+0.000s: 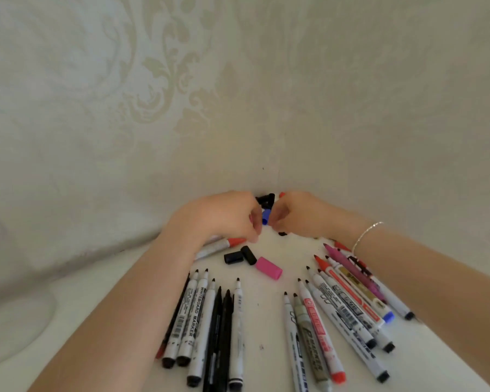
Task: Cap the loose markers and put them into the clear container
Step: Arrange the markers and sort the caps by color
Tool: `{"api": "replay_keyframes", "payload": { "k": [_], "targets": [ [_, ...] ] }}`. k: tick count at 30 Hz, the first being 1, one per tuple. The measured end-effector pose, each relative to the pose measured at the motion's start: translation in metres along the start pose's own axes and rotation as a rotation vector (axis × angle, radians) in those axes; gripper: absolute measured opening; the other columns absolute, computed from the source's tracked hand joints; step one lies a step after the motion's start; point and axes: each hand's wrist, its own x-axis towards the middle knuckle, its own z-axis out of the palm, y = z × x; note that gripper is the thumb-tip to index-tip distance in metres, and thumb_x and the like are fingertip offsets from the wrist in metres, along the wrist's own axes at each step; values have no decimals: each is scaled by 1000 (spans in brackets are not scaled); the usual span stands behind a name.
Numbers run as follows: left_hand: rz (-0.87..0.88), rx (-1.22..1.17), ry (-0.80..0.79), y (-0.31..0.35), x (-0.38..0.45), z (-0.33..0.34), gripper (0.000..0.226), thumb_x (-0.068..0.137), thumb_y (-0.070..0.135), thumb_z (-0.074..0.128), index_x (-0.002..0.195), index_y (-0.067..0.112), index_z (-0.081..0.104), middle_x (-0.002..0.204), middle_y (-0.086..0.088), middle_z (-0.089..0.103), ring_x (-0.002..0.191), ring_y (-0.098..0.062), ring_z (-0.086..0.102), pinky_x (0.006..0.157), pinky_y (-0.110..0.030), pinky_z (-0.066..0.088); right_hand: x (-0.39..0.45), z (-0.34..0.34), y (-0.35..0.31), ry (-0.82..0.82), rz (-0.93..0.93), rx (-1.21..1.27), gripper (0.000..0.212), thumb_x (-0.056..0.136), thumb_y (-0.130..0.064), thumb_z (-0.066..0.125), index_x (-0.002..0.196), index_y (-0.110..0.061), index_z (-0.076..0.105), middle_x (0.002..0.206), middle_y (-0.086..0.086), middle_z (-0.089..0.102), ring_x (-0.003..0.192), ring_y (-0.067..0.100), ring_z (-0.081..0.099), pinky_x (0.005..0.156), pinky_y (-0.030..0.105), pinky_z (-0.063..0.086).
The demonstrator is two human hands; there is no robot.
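Uncapped markers fan nearest, so as left hand and right hand pinch a blue cap, forearms could smear exposed tips

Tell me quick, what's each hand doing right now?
Left hand: fingers curled, pinching the blue cap.
Right hand: fingers curled at the same cap; whether it grips it cannot be told.

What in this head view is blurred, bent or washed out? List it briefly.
Head view: wide-angle bending curves the table edge at the left; the clear container there is a washed-out, soft blur; both hands and the blue cap between them are slightly soft; lighting is flat, shadows faint.
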Motion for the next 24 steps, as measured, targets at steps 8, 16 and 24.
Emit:
{"api": "replay_keyframes", "payload": {
  "k": [8, 16, 24],
  "targets": [
    [96, -68, -57, 33, -8, 39, 9, 82, 16, 70, 87, 24, 68, 74, 16, 58, 68, 3, 57, 56, -7, 41, -44, -1, 9, -206, 151, -62, 18, 85, -10, 62, 100, 0, 65, 87, 14, 71, 65, 18, 59, 57, 21, 47],
    [52, 132, 30, 20, -5, 63, 31, 86, 18, 66, 117, 18, 64, 113, 1, 61, 101, -12, 55, 91, -27, 45, -78, 17, 15, -402, 207, -61, 22, 87, -16, 62, 104, 0, 60, 89, 11, 74, 59, 12, 57, 49, 17, 40],
    [23, 189, 26, 4, 2, 73, 50, 82, 6, 64, 129, 22, 56, 129, 0, 54, 117, -16, 51, 98, -33, 46, -87, 37, 7, -337, 162, -193, 18, 88, -10, 56, 79, -11, 41, 70, 4, 59, 56, 13, 58, 52, 20, 48]
  ]
}}
